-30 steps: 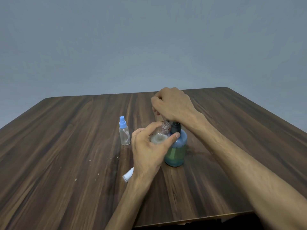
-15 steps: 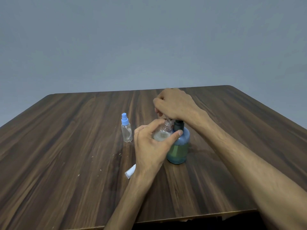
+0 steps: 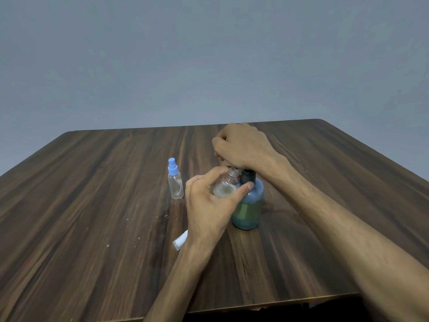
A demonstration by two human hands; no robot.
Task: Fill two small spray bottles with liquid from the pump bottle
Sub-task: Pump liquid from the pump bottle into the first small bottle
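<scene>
A blue-green pump bottle stands mid-table. My right hand sits curled over its pump head, which the hand hides. My left hand grips an uncapped clear small spray bottle, tilted with its threaded neck up against the pump's black collar; pale liquid shows inside. A second small spray bottle with a blue spray cap stands upright to the left, apart from both hands. A white-blue cap piece lies on the table beside my left wrist.
The dark wooden table has small white specks left of my left hand. Its near edge runs under my forearms. A plain grey wall stands behind.
Both hands and the bottles keep the same pose. The camera view has shifted slightly; the table appears a little lower and nearer.
</scene>
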